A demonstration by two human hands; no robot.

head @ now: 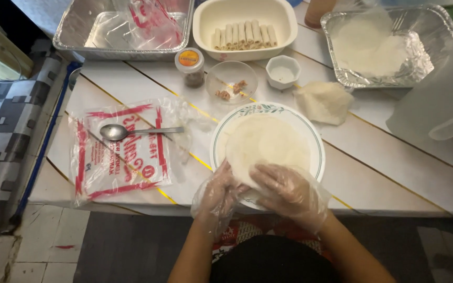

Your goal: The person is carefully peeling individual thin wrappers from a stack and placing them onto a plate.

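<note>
A wrapper (266, 144) lies on the plate (318, 152), spoon (132, 131) left, bowl (232, 81) behind.

A thin, round, pale cream wrapper (266, 144) lay flat on a white plate (289, 112) with a green floral rim, covering most of its centre. The plate sat at the near edge of the table, at 6 o'clock in the view. The wrapper's edge at 6 o'clock was lifted and folded slightly, hidden partly under 2 gloved hands. Its surface looked smooth, slightly translucent and bare.
</note>
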